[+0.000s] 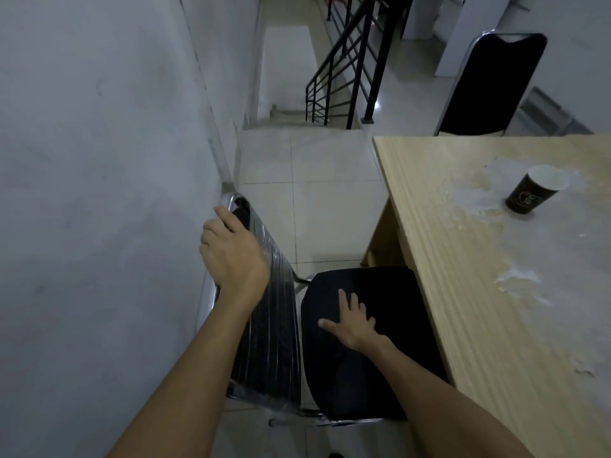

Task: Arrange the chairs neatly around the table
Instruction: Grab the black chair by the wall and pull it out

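A black padded chair (373,292) with a chrome frame stands below me, its seat partly tucked under the left edge of the light wooden table (463,266). My left hand (231,252) grips the top of the chair's plastic-wrapped backrest, close to the wall. My right hand (353,322) lies flat on the seat cushion with fingers spread. A second black chair (489,84) stands at the table's far end, its back towards me.
A grey wall (99,193) runs close along the left. Ahead, a stairwell drops behind a black metal railing (344,71). A dark paper cup (532,190) stands on the table among white stains. Pale tiled floor (314,193) lies between wall and table.
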